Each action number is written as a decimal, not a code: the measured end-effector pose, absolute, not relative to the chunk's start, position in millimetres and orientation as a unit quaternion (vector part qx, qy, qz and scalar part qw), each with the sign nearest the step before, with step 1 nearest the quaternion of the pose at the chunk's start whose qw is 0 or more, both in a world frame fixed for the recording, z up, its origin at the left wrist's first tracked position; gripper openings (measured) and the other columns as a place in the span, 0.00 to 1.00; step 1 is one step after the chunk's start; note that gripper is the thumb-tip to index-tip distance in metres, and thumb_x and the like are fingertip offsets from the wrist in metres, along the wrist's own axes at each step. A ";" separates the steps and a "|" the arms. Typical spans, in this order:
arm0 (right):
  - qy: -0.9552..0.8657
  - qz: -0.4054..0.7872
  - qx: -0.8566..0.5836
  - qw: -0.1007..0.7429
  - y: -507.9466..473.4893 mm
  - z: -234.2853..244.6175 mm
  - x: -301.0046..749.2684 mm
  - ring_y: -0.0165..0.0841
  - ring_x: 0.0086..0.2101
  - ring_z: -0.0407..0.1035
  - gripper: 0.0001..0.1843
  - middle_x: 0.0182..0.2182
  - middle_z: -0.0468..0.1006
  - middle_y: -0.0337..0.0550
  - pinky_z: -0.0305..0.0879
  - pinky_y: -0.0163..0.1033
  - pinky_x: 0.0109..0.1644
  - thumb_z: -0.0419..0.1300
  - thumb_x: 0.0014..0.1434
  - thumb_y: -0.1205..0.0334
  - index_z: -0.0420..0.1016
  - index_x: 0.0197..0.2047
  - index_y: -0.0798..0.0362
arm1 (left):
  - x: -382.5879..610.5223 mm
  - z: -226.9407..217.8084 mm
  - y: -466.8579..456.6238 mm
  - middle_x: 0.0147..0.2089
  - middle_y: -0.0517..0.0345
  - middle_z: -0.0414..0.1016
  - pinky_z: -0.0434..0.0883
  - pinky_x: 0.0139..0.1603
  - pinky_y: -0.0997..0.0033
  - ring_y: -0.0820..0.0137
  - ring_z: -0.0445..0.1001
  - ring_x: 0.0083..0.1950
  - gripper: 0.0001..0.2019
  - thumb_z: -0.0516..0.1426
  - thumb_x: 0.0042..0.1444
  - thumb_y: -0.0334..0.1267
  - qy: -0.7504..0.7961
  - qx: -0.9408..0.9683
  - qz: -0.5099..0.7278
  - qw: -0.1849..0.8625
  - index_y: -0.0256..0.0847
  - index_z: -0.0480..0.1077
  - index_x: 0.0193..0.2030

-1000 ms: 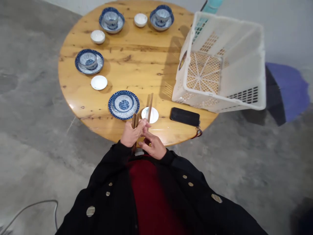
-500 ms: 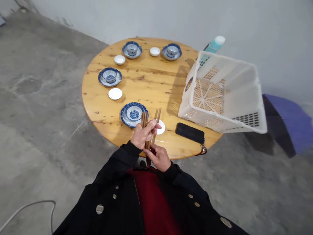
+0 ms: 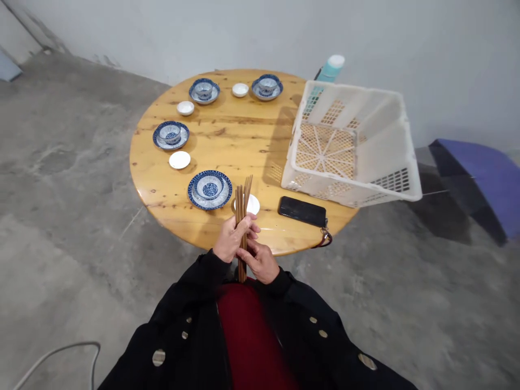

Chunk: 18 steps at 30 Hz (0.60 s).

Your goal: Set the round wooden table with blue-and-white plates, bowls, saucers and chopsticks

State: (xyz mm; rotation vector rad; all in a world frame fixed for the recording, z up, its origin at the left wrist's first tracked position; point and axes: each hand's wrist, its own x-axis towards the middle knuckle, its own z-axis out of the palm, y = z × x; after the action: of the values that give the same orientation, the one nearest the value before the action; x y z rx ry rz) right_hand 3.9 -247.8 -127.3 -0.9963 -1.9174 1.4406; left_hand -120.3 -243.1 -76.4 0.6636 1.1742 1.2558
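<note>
My left hand is closed around a bundle of wooden chopsticks at the table's near edge. Lower down on the same bundle, my right hand grips with thumb and fingers. The chopsticks stand nearly upright in the picture, their upper ends fanned slightly. Partly hidden behind them lies a small white dish. Just beyond my left hand, a blue-and-white bowl rests on a patterned plate.
The round wooden table carries more bowls on plates and white dishes. To the right are a white plastic basket, a black phone with a strap, and a turquoise bottle. A purple umbrella lies beyond.
The chopsticks that my right hand held apart have come together with those in my left hand, forming one bundle. The view has shifted, so the table things appear further left.
</note>
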 end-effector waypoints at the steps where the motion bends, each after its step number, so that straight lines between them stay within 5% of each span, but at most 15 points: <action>1: -0.707 0.540 -0.370 0.268 -248.4 -128.5 5.3 0.33 0.28 0.68 0.16 0.27 0.75 0.42 0.63 0.37 0.33 0.55 0.63 0.48 0.71 0.33 0.53 | -117.8 -77.5 -245.1 0.31 0.59 0.72 0.65 0.27 0.76 0.76 0.69 0.27 0.26 0.61 0.53 0.58 0.509 0.284 0.548 0.599 0.35 0.68 0.43; 6: -0.706 0.561 -0.352 0.253 -247.3 -126.8 17.3 0.27 0.22 0.58 0.18 0.20 0.66 0.35 0.60 0.35 0.27 0.58 0.60 0.46 0.70 0.30 0.53 | -110.8 -80.7 -248.8 0.26 0.64 0.66 0.59 0.23 0.78 0.81 0.60 0.21 0.22 0.60 0.54 0.57 0.503 0.281 0.578 0.578 0.37 0.65 0.37; 11: -0.652 0.595 -0.364 0.296 -222.8 -108.6 41.5 0.31 0.25 0.68 0.18 0.28 0.77 0.41 0.68 0.36 0.28 0.60 0.59 0.47 0.77 0.42 0.53 | -108.2 -79.2 -253.1 0.24 0.66 0.66 0.57 0.22 0.78 0.82 0.57 0.20 0.22 0.60 0.54 0.57 0.502 0.283 0.589 0.567 0.38 0.64 0.36; 18: -0.614 0.568 -0.376 0.398 -188.9 -69.3 37.9 0.30 0.22 0.70 0.16 0.26 0.78 0.40 0.68 0.35 0.26 0.64 0.55 0.48 0.79 0.39 0.53 | -88.7 -75.0 -256.9 0.26 0.64 0.67 0.54 0.20 0.78 0.82 0.58 0.20 0.20 0.57 0.58 0.56 0.503 0.349 0.554 0.564 0.37 0.65 0.38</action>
State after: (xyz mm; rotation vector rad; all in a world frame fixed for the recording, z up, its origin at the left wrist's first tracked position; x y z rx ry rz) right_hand 37.9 -188.9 -69.3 -0.9531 -1.5552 1.4389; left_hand -88.7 -256.9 -75.0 0.8206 1.1837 1.3028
